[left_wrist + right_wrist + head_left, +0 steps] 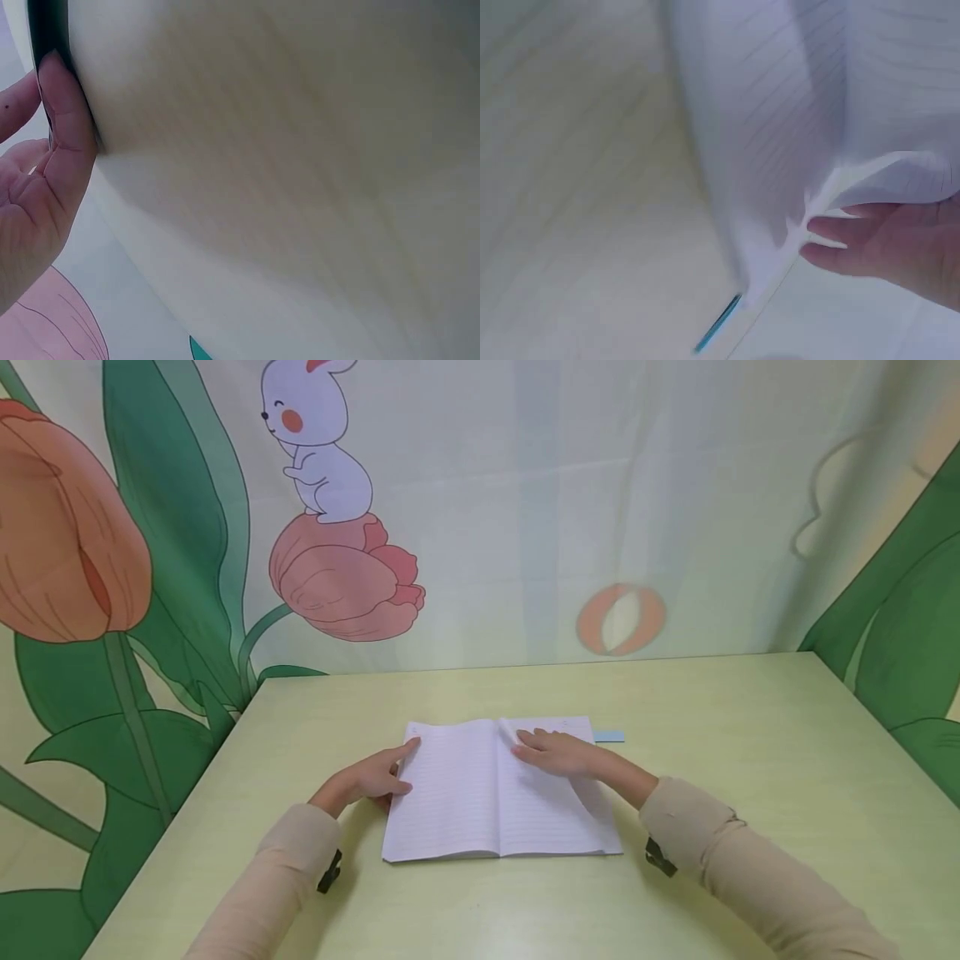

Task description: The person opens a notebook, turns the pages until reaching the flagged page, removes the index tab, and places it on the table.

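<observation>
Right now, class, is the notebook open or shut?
Open. The notebook is spread out, with lined pages visible on both sides of its central fold.

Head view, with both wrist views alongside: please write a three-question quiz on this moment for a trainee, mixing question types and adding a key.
1. Multiple choice: On which side of the open notebook does the blue strip show in the head view?
A) Left
B) Right
C) Near edge, toward the person

2. True or false: The left hand is at the notebook's left edge.

3. Short answer: In the right wrist view, does the page at the right hand lie flat or curl up?

Key: 1. B; 2. True; 3. It curls up.
</observation>
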Motion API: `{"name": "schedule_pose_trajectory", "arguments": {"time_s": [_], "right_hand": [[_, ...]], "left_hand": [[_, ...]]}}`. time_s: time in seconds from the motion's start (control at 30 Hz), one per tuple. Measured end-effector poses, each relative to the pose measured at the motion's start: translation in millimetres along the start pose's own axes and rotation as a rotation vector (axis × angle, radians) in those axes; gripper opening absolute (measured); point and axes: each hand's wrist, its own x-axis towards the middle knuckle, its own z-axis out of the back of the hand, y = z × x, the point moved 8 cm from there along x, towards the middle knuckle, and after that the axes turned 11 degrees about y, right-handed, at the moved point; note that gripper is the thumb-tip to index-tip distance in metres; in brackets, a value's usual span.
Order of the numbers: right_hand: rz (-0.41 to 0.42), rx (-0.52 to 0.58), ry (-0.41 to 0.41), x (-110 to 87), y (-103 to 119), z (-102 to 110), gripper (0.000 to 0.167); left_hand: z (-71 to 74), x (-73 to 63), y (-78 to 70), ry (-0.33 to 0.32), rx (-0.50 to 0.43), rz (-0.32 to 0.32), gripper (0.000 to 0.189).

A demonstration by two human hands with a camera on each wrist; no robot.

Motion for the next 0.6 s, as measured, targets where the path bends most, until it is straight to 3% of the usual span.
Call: {"name": "schedule_pose_trajectory", "arguments": {"time_s": [0.13, 0.23, 0.37, 0.5, 0.6], "right_hand": [[0.014, 0.12, 0.044, 3.8, 15.9, -14.7, 0.062], [0.042, 0.131, 0.079, 6.9, 27.6, -27.5, 0.061], [0.093, 0.061, 0.12, 10.5, 41.4, -41.8, 0.061], [0.087, -0.047, 0.148, 12.7, 49.4, -52.2, 0.061], [0.061, -0.115, 0.159, 13.8, 52.9, -56.7, 0.059]], "left_hand": [[0.2, -0.9, -0.3, 0.002, 0.006, -0.007, 0.074], [-0.4, -1.5, -0.1, 0.013, -0.016, -0.017, 0.066], [0.7, -1.4, 2.7, 0.001, -0.088, 0.004, 0.049], [2.7, -1.0, 5.4, -0.018, -0.124, 0.04, 0.062], [2.1, 0.3, 4.6, -0.002, -0.125, 0.024, 0.057]]}}
